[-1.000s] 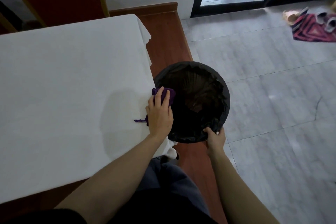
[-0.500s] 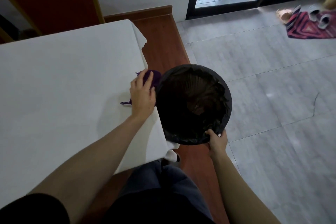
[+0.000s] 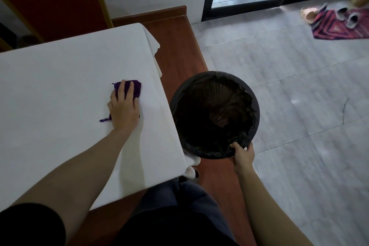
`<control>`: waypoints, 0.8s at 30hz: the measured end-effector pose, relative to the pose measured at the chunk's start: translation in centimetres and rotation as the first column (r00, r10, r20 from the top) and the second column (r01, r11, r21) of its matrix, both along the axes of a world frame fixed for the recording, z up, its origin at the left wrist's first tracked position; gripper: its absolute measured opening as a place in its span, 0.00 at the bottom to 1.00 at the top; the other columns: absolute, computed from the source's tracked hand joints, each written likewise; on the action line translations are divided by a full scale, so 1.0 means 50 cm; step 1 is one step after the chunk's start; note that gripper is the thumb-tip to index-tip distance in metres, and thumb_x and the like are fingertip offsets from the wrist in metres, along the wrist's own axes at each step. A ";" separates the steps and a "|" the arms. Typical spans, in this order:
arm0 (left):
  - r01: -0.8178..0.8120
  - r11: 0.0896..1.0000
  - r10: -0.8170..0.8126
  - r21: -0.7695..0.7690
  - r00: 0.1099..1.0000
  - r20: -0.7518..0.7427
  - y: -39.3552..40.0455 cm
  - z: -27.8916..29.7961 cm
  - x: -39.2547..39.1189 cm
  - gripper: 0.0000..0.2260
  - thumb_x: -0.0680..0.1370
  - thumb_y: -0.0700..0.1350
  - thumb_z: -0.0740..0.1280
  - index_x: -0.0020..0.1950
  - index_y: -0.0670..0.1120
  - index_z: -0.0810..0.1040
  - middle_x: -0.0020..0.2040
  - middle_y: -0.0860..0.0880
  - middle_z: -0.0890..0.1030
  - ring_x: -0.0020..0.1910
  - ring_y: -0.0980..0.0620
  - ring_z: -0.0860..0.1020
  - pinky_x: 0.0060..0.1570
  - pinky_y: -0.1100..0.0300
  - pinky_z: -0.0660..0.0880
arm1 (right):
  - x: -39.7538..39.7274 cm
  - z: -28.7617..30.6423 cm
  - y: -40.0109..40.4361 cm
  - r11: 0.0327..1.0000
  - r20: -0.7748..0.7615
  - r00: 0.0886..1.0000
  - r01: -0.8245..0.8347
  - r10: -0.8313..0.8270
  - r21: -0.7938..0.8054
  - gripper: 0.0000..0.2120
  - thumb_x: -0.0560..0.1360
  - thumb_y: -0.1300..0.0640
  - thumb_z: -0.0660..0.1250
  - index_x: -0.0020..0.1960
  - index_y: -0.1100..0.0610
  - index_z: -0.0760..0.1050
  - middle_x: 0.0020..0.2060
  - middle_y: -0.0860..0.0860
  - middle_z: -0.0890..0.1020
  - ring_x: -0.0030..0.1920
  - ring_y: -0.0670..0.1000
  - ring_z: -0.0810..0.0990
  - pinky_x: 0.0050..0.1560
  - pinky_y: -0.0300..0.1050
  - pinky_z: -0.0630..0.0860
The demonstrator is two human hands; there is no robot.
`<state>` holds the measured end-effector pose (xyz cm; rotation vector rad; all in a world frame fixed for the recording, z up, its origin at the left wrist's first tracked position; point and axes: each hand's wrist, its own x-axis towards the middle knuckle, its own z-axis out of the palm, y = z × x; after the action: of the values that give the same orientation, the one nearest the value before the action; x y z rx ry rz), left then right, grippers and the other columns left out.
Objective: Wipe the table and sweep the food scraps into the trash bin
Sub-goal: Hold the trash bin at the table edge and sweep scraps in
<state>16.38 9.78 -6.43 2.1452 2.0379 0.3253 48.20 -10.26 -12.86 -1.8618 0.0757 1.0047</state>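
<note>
Cloth, purple, small, bunched; lies on the white-covered table a little in from its right edge. Soft and limp by the look of it, a loose thread trailing at the near side; likely light, and it would fold or drag rather than slide stiffly. Best worked flat under the palm, as here, not pinched at a corner.

Left hand: laid over the cloth, fingers spread and pressing down on it, fingertips reaching its far part.

Tablecloth: white, thin, hanging over the table edge in folds; probably shifts and wrinkles if the wiping is hard.

Trash bin: round, black, lined with a black bag folded over the rim; held just beside the table's right edge, mouth upward and tilted slightly toward the viewer. Contents dark, hard to make out. Appears light enough for one hand; the liner looks slick and loose, so the rim itself is the surer hold.

Right hand: closed on the bin's near rim, fingers curled inside over the liner.

Food scraps: none discernible on the table.
</note>
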 end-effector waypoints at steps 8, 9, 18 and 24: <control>0.010 1.000 -0.009 0.004 0.998 -0.065 0.021 0.006 0.005 0.24 0.82 0.51 0.57 0.78 0.48 0.61 0.80 0.43 0.58 0.79 0.36 0.51 0.74 0.33 0.46 | -0.003 0.009 0.009 0.999 0.006 0.999 0.033 -0.033 0.023 0.22 0.67 0.65 0.68 0.60 0.52 0.74 0.56 0.56 0.80 0.56 0.60 0.80 0.54 0.63 0.80; 0.020 0.999 -0.019 0.029 0.998 -0.054 0.031 0.014 0.011 0.25 0.82 0.53 0.56 0.78 0.47 0.62 0.80 0.43 0.58 0.79 0.36 0.51 0.74 0.33 0.45 | -0.002 0.010 0.009 0.999 0.007 0.999 0.040 -0.040 0.026 0.22 0.67 0.65 0.68 0.59 0.52 0.74 0.56 0.56 0.80 0.56 0.59 0.80 0.54 0.63 0.80; 0.414 0.910 -0.385 -0.033 0.870 0.307 0.117 0.060 0.221 0.23 0.83 0.47 0.60 0.77 0.44 0.64 0.78 0.44 0.62 0.76 0.46 0.61 0.74 0.48 0.62 | 0.025 0.018 0.005 0.992 -0.002 0.993 0.118 -0.118 0.052 0.24 0.69 0.67 0.67 0.63 0.51 0.73 0.60 0.56 0.79 0.59 0.60 0.78 0.53 0.59 0.81; 0.436 0.797 -0.293 -0.418 0.884 0.365 0.155 -0.001 0.352 0.27 0.81 0.45 0.64 0.79 0.47 0.59 0.78 0.44 0.59 0.75 0.42 0.63 0.73 0.48 0.63 | 0.081 0.011 0.018 0.992 0.003 0.993 0.114 -0.114 0.056 0.26 0.71 0.69 0.66 0.67 0.54 0.71 0.60 0.57 0.78 0.58 0.60 0.78 0.45 0.51 0.81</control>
<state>33.97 17.51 -6.46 1.9680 1.3185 0.0407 52.25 -9.35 -12.34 -1.7895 0.1472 0.9129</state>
